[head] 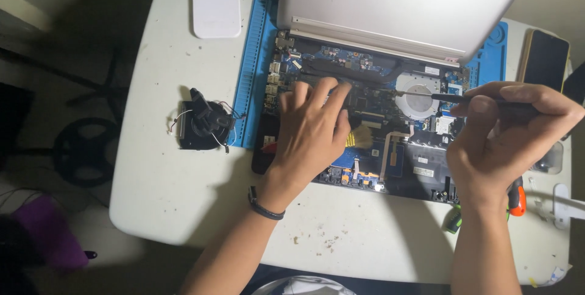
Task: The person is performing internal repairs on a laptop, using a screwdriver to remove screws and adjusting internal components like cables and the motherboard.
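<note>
1. The opened laptop [365, 118] lies straight ahead of the person on a blue repair mat [253, 70], its long side running left to right, motherboard exposed and the silver lid [396, 3] tilted up at the far edge.
2. The cooling fan [417, 97] sits in the right half of the board, nearer the right hand [499, 143] than the left hand [311, 130].
3. The right hand is closed around a thin black screwdriver [463, 98]; the shaft lies nearly level, pointing left, with its tip at the fan's upper left rim.
4. The left hand rests flat on the middle of the board, fingers spread and holding nothing.
5. A loose black fan [204, 124] with trailing wires lies on the white surface [183, 197], just left of the mat.
6. An orange-handled tool [517, 200] lies partly hidden under the right wrist, and a dark phone [544, 60] rests at the right edge.
</note>
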